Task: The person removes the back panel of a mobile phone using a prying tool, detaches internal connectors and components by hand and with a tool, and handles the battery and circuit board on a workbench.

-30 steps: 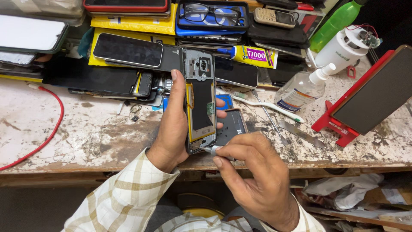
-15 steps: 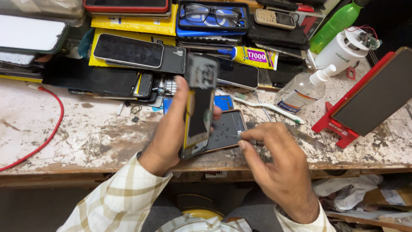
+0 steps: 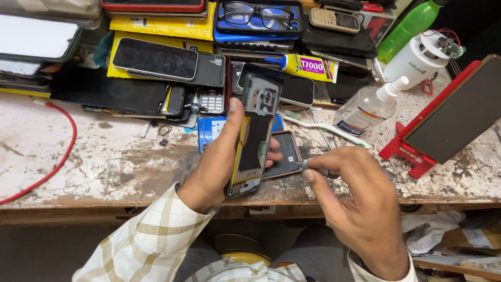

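Two hands work near the bench edge: your left hand (image 3: 222, 167) wraps the opened phone (image 3: 253, 136) upright, its back tilted toward you for access; your right hand (image 3: 355, 203) pinches a thin tool (image 3: 313, 166) just right of it, over the workbench (image 3: 104, 156).

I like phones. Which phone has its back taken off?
The one in the left hand: the opened phone shows its insides. The phones stacked behind it all lie closed.
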